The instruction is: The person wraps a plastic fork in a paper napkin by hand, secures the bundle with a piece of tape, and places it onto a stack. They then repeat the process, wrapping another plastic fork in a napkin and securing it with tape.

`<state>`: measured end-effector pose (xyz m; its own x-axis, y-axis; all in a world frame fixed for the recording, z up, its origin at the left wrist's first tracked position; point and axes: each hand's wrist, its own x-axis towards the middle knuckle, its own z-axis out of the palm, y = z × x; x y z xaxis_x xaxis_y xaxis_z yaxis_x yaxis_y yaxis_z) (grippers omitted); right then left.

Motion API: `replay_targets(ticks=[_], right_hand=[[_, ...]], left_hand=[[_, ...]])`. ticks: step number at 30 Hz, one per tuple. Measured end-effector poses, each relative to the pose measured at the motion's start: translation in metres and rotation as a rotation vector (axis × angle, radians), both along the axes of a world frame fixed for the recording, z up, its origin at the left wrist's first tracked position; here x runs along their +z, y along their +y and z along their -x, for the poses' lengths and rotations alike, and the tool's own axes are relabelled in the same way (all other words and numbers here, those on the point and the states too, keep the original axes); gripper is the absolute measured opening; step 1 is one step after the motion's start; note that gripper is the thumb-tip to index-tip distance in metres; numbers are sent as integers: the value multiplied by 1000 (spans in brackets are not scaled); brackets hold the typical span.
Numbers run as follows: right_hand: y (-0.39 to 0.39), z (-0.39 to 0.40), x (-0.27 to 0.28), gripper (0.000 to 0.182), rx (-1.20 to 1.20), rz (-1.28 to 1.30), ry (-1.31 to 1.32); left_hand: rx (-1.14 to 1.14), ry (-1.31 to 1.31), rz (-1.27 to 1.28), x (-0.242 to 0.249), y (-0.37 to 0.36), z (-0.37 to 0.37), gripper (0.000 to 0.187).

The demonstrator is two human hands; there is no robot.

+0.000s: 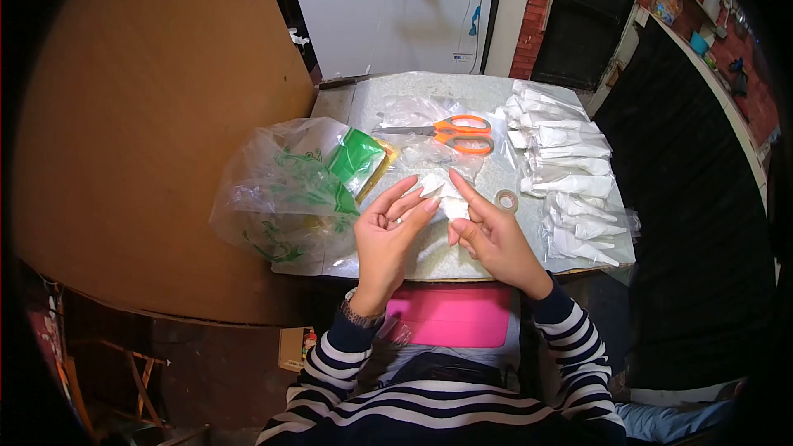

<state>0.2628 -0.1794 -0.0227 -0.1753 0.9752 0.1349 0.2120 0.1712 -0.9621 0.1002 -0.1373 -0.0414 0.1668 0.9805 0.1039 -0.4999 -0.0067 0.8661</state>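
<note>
Over the near part of the table, a crumpled white paper-like piece (446, 192) is held between my two hands. My left hand (387, 235) pinches its left side with thumb and fingertips. The thumb and index finger of my right hand (494, 239) grip its right side. Just beyond lie scissors with orange and grey handles (464, 120), on clear plastic bags (413, 107). A roll of tape (506, 201) sits beside my right hand. Several white wrapped bundles (570, 169) are lined up along the table's right side.
A clear plastic bag with green print (277, 182) is at left, with a green packet (357, 157) in it. A brown board (165, 132) stands left of the table (417, 264). Beyond is a white freezer (396, 12); below, a pink object (450, 316) lies at my lap.
</note>
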Motion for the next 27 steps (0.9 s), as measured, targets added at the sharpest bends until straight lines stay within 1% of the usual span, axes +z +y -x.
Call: replay_targets(ticks=[2,4,5,8,10,13,20,23,26,27], right_hand=[[0,1,-1,59,12,-37,-32],[-1,2,0,57,27,-65,-62],[-1,3,0,53,17,-44,1],[0,3,-3,42,18,19,165],[1,0,-4,34,58,64,241],[2,-3,-5,32,146,107,281],[2,-5,-2,30,210,183,385],[3,-6,-3,28,184,173,377],[2,-6,-5,25,137,132,356],[3,-5,-6,25,130,119,351]], left_hand=[[-6,27,11,2,2,0,41],[16,83,0,2,5,-2,33],[27,111,-5,1,6,-2,29],[-2,69,4,-3,11,-1,24],[-36,27,-40,-9,14,1,24],[-72,-26,-74,-17,18,2,23],[-185,-112,-99,-23,21,4,28],[-154,-173,23,-14,10,4,31],[27,-116,26,-11,-4,1,29],[62,-106,-12,-11,-7,-1,28]])
